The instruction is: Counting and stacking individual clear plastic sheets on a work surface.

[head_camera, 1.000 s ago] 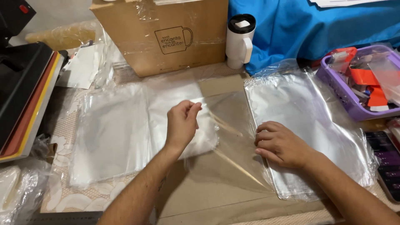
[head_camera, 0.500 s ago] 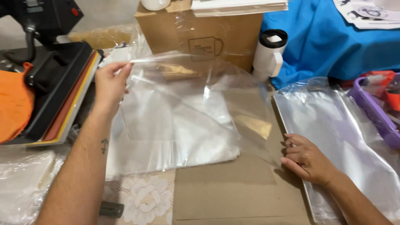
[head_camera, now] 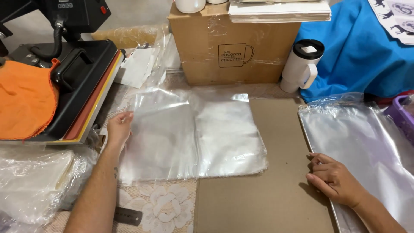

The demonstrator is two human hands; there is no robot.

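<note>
Lowered since half a second ago, the clear plastic sheet that the left hand held up in the air now lies flat on the stack of clear sheets in the middle of the worktop. That hand rests on the sheet's left edge, fingers loosely open, pressing rather than gripping. A black heat press with an orange cloth on it stands at the left. Behind the stack sits a brown cardboard box, and beside it a blue fabric. A second pile of clear bags lies at the right, its left edge touched by the right hand, whose fingers are curled and hold nothing. A white tumbler with a black lid stands between box and fabric.
</note>
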